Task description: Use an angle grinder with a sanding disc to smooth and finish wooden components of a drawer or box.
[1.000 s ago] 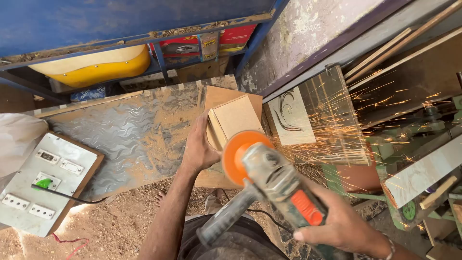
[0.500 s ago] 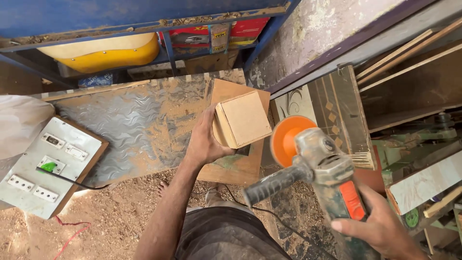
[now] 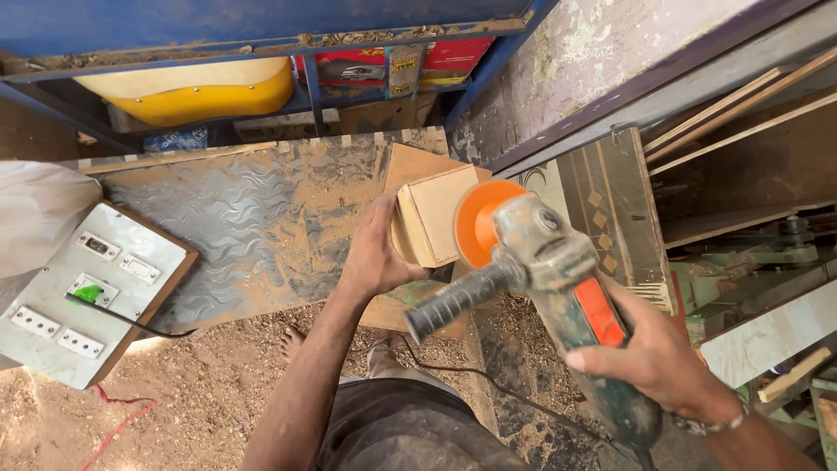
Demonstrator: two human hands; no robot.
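Observation:
My left hand (image 3: 377, 253) grips a small square wooden block (image 3: 432, 218) and holds it up over a dusty patterned board. My right hand (image 3: 649, 358) holds an angle grinder (image 3: 558, 279) by its grey body with an orange switch. The grinder's orange disc (image 3: 478, 222) sits against the block's right side. A black side handle (image 3: 458, 301) sticks out toward me. No sparks show.
A grey switch board (image 3: 83, 292) with a black cable lies at the left on sawdust-covered ground. A wavy-patterned panel (image 3: 235, 222) lies under the block. Wooden panels (image 3: 610, 209) and planks stand at the right, a blue frame (image 3: 261, 35) with a yellow object behind.
Sparks flew a second ago with the disc on the block. The grinder then swung off to the right, and now it has come back against the block's right side.

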